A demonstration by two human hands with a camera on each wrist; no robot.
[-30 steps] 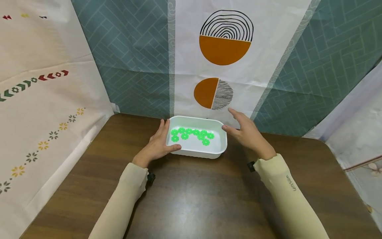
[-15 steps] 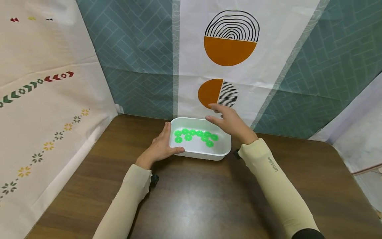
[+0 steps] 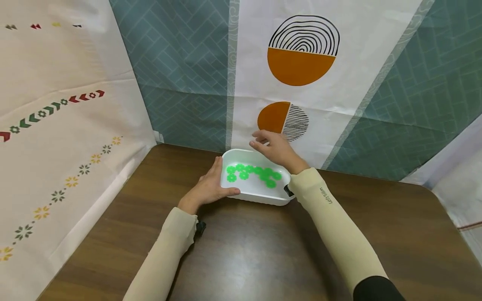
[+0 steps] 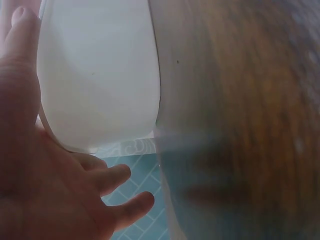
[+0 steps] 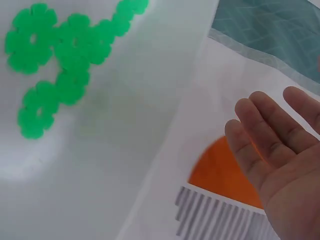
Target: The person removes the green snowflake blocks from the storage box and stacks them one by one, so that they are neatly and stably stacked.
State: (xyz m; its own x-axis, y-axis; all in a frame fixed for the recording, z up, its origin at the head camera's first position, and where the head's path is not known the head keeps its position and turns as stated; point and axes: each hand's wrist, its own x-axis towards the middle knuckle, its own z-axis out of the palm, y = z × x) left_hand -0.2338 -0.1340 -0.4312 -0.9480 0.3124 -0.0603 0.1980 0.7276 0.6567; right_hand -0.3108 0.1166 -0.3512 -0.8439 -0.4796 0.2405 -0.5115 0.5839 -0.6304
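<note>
A white plastic tub [image 3: 260, 199] with rounded corners stands on the table near the back wall. Several flower-shaped green plastic discs [image 3: 244, 175] lie linked in its bottom; some form a bent chain of discs [image 5: 70, 87] in the right wrist view. My left hand [image 3: 208, 188] rests against the tub's left end, thumb along the front rim. The left wrist view has that hand [image 4: 55, 185] beside the outer tub wall [image 4: 100, 75], its fingers loosely extended. Over the tub's back rim hovers my right hand [image 3: 278, 150], holding nothing; its fingers [image 5: 270, 125] are relaxed.
The brown wooden table [image 3: 241, 259] ends at a hanging cloth wall [image 3: 180, 113] just behind the tub. A white patterned cloth [image 3: 83, 146] borders the left side. Another pale cloth [image 3: 457, 188] hangs at the right edge.
My right hand has moved left from the tub's right end to above its back rim. The left hand stays at the tub's left end; the head view has shifted slightly.
</note>
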